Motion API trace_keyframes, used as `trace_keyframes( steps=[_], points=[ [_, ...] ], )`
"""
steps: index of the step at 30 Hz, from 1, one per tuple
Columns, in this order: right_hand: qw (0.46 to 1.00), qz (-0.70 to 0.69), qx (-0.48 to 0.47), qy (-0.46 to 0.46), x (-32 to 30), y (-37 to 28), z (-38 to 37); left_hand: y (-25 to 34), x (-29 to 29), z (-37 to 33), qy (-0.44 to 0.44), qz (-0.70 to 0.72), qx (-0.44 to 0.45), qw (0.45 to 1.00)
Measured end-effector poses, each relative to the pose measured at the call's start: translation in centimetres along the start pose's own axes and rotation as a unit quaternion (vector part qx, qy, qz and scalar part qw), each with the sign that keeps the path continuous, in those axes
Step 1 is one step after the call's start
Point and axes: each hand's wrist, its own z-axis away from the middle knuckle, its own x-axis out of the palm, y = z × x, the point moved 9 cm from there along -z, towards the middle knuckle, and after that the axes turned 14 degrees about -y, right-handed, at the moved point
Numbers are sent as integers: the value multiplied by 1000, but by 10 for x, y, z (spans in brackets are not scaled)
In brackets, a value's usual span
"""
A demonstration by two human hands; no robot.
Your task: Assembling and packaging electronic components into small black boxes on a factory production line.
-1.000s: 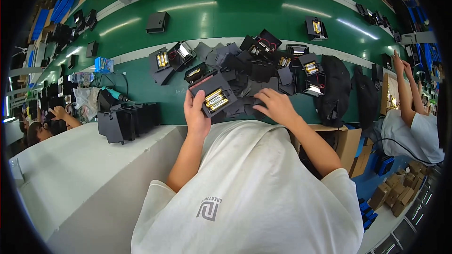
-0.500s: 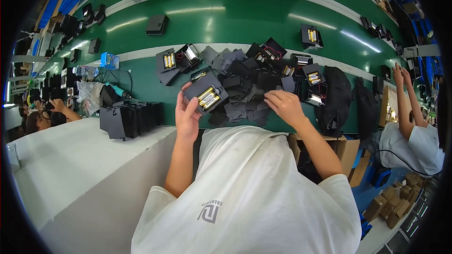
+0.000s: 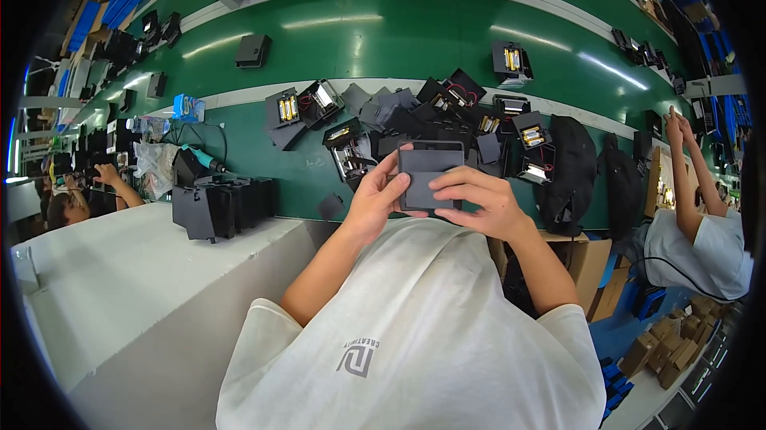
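Note:
In front of my chest, a black plastic battery case is held between both hands. My left hand is closed around its left side, thumb on the face. Across the lower part of that face lies a flat dark cover plate, and no batteries show there. My right hand has its fingers bent over the plate's right side. Behind the hands spreads a pile of loose dark plates. Open cases with batteries, one at the left and one at the right, flank it.
A green conveyor belt runs behind the bench, carrying a closed black case and one with batteries. Stacked black cases and a teal power screwdriver are at left. Black bags lie at right. Other people work both sides.
The battery case moved right and in front of my chest; its batteries are now covered. My right hand left the plate pile and came onto the case. Cases on the belt shifted left.

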Motion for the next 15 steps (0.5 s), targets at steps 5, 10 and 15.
trace_keyframes(
  steps=[5,10,15],
  points=[
    [999,41,-29,3,2,-3,-2,7,-5,-3,4,-88,62,994],
    [997,56,-13,42,-8,0,-2,5,-2,-7,30,-25,27,999],
    [996,80,-26,-34,-7,5,-8,10,2,-12,31,-38,-2,999]
  ],
)
